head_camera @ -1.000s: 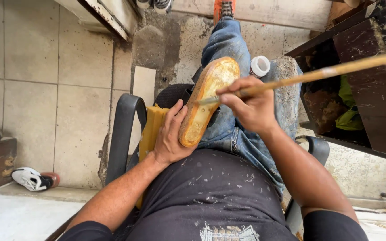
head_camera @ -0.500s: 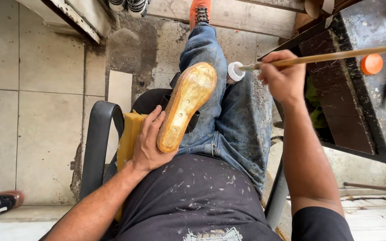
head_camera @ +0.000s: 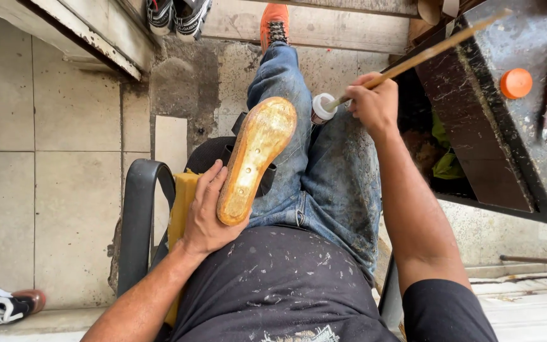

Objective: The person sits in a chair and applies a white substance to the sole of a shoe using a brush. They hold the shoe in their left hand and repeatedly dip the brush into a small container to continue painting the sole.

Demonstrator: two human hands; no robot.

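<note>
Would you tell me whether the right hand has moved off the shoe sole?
Yes: the right hand left the yellow sole, moving right to the white container.

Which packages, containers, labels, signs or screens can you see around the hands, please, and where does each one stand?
Small white round-topped container: on the right thigh, under the tip of the long wooden stick held by the right hand.
Orange round cap: on the dark worn workbench, right of that hand.
No labels, signs or screens show; the print on the black shirt is cut off.
</note>
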